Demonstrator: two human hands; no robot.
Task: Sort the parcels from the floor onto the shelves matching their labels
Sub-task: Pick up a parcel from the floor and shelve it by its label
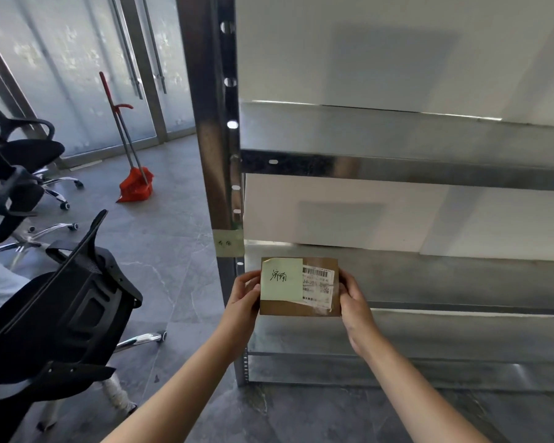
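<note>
I hold a small brown cardboard parcel (296,309) upright in front of the metal shelving (397,169). A pale yellow sticky note (282,279) with handwritten characters and a white barcode label (320,286) cover its face. My left hand (242,298) grips its left edge and my right hand (354,298) grips its right edge. A similar yellow note (228,243) with writing is stuck on the shelf post just above and left of the parcel. The parcel is level with the lower shelf (429,279).
Black office chairs (61,302) crowd the left side, one close to my left arm. A red broom and dustpan (135,183) lean against the glass doors (77,75) at the back. The grey tiled floor (179,219) lies between chairs and shelving.
</note>
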